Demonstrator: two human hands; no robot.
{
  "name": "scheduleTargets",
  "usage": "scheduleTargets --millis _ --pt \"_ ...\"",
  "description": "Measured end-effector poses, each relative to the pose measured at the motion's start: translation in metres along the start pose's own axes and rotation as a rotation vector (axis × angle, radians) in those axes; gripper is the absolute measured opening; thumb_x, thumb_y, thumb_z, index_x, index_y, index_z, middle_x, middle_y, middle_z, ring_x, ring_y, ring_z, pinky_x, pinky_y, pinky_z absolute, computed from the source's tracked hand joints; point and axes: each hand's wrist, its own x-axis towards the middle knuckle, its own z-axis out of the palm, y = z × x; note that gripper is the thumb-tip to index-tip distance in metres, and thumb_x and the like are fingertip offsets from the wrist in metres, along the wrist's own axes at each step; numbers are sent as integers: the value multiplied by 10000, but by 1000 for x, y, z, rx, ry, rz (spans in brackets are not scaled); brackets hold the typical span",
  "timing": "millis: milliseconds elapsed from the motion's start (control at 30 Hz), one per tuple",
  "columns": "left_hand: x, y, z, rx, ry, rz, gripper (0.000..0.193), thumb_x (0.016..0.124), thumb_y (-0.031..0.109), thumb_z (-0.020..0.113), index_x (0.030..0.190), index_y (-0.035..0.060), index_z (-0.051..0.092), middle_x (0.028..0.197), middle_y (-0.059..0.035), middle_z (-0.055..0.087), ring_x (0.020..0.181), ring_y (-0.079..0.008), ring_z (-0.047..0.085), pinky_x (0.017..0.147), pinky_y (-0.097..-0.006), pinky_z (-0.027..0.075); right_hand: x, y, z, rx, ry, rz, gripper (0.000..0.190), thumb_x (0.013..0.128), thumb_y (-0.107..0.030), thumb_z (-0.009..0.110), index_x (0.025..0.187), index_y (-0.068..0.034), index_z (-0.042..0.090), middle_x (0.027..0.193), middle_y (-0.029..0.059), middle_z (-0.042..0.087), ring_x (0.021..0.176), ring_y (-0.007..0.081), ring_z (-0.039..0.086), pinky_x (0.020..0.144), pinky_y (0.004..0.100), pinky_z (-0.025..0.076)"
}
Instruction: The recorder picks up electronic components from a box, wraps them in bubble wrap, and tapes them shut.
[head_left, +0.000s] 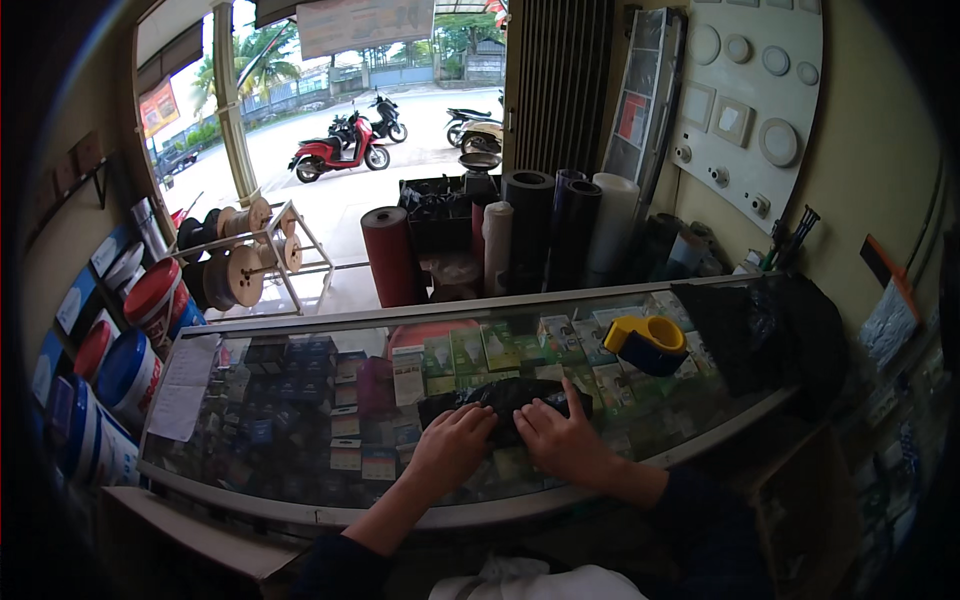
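Note:
A black plastic-wrapped bundle (517, 391) lies lengthwise on the glass top of a display counter (262, 457). On its left part rests my left hand (459, 442), fingers curled over the near side. My right hand (561, 439) grips the right part, its index finger raised and pointing away. What is inside the plastic is hidden. A yellow and dark blue tape dispenser (646, 343) sits on the glass to the right of the bundle. Farther right, a black plastic sheet or bag (765, 330) drapes over the counter's end.
Under the glass are boxed light bulbs (471, 351). Written paper (184, 386) lies at the counter's left end. Beyond stand material rolls (390, 255) and a cable-spool rack (300, 270); paint buckets (127, 375) are at left. A cardboard box (202, 529) is below the near edge.

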Motion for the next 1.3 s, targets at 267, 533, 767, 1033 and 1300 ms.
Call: scheduleTargets --millis 267,533,767,1033,1300 --pt "18 5 4 113 -28 -23 220 728 170 634 891 30 590 986 -85 579 1019 -241 538 916 -366 400 23 49 0 656 -195 95 336 757 -305 609 966 -50 542 906 128 548 840 297 581 807 446 411" --pt "25 -2 11 81 -67 -54 149 773 129 554 825 26 459 823 -108 521 868 -281 558 840 -367 425 30 63 28 684 -131 -2 264 650 -185 683 791 -50 505 792 86 537 711 270 590 611 353 476" --pt "31 0 4 50 -46 -128 163 733 80 544 849 37 438 811 -107 519 861 -282 559 792 -365 438 28 61 37 491 61 -192 141 696 -105 561 738 -68 432 692 59 483 578 211 568 528 303 469" --pt "26 10 -9 334 -44 -52 251 665 81 577 898 55 486 875 -71 484 898 -240 502 796 -354 419 23 64 50 413 281 -393 144 669 -113 566 726 -88 436 668 33 451 566 151 547 537 281 472" --pt "30 46 -34 296 -25 -333 360 660 93 643 999 51 529 1007 -82 516 997 -257 491 866 -401 395 23 70 56 402 309 -480 125 698 -130 575 737 -93 463 699 15 481 581 114 548 568 253 480"
